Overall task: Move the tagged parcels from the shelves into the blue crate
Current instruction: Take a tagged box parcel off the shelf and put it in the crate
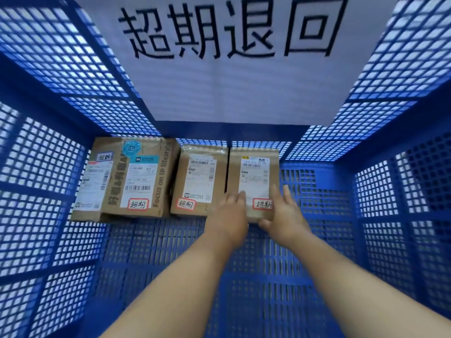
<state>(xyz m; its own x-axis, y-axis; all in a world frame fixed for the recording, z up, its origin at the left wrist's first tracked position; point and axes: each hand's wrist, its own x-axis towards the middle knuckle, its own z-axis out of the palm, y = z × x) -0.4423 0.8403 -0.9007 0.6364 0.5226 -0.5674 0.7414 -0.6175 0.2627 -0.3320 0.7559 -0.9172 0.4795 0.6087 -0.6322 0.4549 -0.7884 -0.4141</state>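
Observation:
I look down into the blue crate [329, 215]. Against its far wall lie several brown parcels in a row, each with a white label and a red-edged tag. The rightmost parcel [253, 176] rests on the crate floor. My left hand [229, 215] lies on its near left corner and my right hand [284, 211] grips its near right edge, thumb under the front. The middle parcel [200, 179] sits beside it, touching. A bigger printed box [141, 176] and a flat parcel [94, 181] lie further left.
A large white paper sign [231, 81] with black characters hangs on the crate's far wall. Mesh walls rise on the left [41, 167] and right [402, 179]. The perforated floor [268, 276] in front of the parcels is bare.

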